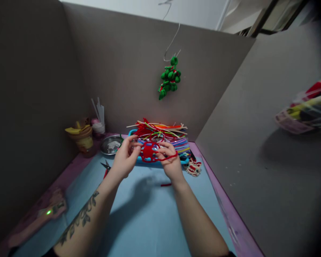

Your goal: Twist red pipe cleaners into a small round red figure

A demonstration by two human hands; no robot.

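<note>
A red looped piece of fuzzy pipe cleaner (149, 151) is held up between my two hands, above the blue mat. My left hand (127, 155) pinches its left side with thumb and fingers. On the opposite side, the fingers of my right hand (170, 162) close on its edge, and a loose red strand runs across them. Behind the piece stands a blue basket (186, 161) filled with many-coloured pipe cleaners (160, 129); my hands hide part of it. A short red length (166, 185) lies on the mat below my right hand.
Red-handled cutters (106, 168) and a metal bowl (109, 145) lie left of my hands. A glue gun (49, 210) with a green light rests at lower left. A cream-and-red figure (194, 167) lies right of the basket. A green ornament (171, 76) hangs from a wire.
</note>
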